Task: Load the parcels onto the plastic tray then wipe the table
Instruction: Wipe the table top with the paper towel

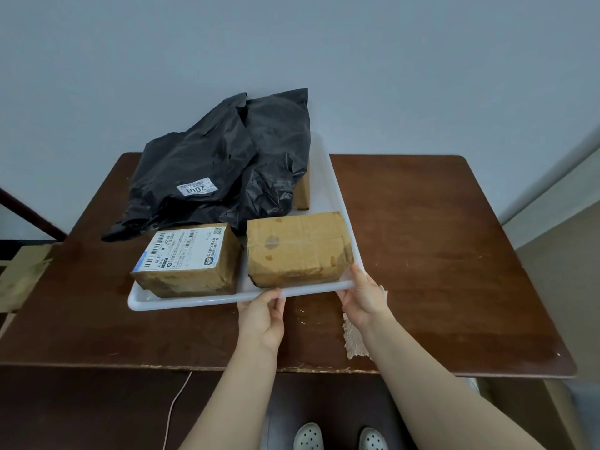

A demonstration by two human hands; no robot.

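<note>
Resting on the brown table [438, 254], the white plastic tray [194, 302] points its long axis away from the person, toward the wall. Black bag parcels [211, 164] fill its far part and two cardboard boxes [298, 248] the near end. With both arms stretched forward, the left hand [263, 316] pinches the near rim and the right hand [365, 297] grasps the near right corner. A beige cloth [354, 339] lies under the right wrist.

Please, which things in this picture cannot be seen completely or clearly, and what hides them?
Head view:
Third cardboard box: mostly hidden behind the black bags.
Cloth: partly covered by the right hand and forearm.
White tray: far rim hidden by the bags.
Box shipping label: print too small to read.
Left hand: fingers under the tray rim are hidden.
</note>
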